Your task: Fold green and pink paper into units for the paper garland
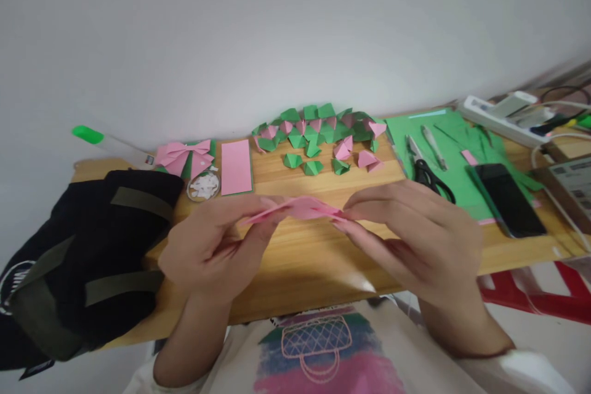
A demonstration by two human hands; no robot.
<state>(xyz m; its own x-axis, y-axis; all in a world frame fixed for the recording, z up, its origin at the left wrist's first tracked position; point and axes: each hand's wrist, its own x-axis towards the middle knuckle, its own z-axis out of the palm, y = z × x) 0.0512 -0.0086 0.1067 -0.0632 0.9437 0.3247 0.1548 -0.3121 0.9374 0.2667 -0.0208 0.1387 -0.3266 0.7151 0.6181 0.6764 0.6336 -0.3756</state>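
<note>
A folded piece of pink paper [307, 207] is stretched between my two hands above the front of the wooden table. My left hand [221, 246] pinches its left end between thumb and fingers. At the other end, my right hand [415, 234] grips the paper with thumb and fingertips. Beyond it lie several small folded green pieces [313, 167] and pink pieces [368, 160]. Behind those stands a joined row of green and pink folded paper [302, 126] against the wall.
On the left are a black bag [106, 228], a pink paper bow [184, 157], a dish of white scraps [204, 185] and a pink paper stack [236, 167]. To the right, scissors [427, 175] and a cutter [434, 146] rest on green paper [401, 126], near a phone [510, 200] and power strip [503, 120].
</note>
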